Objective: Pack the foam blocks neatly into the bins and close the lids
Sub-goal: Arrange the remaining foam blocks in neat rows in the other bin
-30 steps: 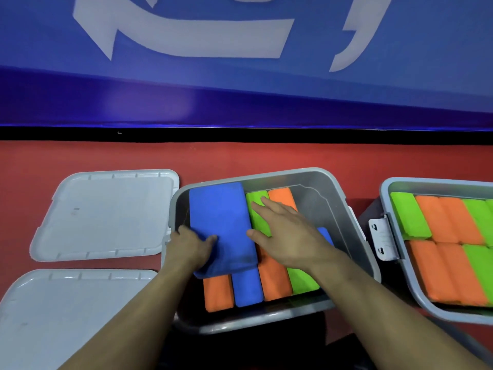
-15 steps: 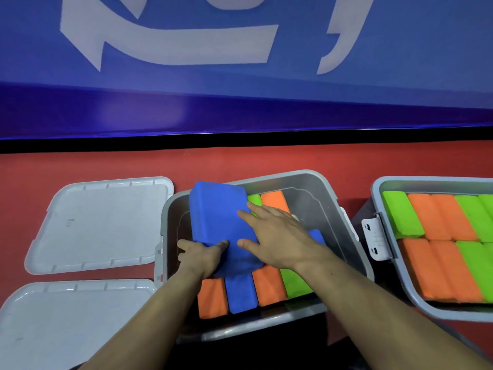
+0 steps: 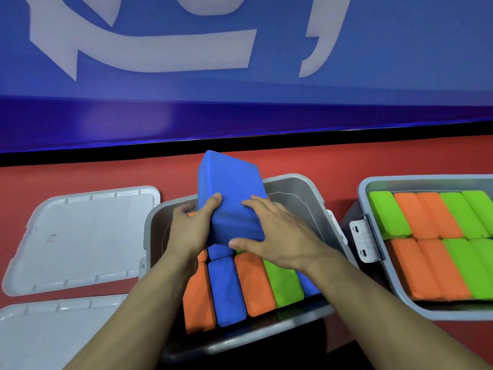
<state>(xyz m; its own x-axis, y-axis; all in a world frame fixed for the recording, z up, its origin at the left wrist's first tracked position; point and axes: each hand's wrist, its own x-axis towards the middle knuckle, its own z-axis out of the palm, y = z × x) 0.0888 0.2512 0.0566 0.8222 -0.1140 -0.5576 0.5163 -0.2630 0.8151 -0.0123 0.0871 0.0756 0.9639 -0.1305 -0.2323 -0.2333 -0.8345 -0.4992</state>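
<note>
A large blue foam block (image 3: 229,193) is tilted up on end over the middle grey bin (image 3: 296,188). My left hand (image 3: 190,228) grips its left edge, thumb on the top face. My right hand (image 3: 277,236) holds its near right corner, thumb under the lower edge. Below it, a front row of orange, blue, orange and green blocks (image 3: 241,289) lies packed in the bin. The back row is mostly hidden by the block and my hands. The right bin (image 3: 362,188) holds rows of green and orange blocks (image 3: 432,241).
Two grey lids lie flat on the red surface at the left, one farther back (image 3: 80,236) and one at the near left (image 3: 53,337). A white latch (image 3: 360,241) sits on the right bin's left wall. A blue banner wall stands behind.
The big blue block has risen from lying flat in the middle bin to standing tilted above it. Both hands have shifted onto its lower end and lifted with it.
</note>
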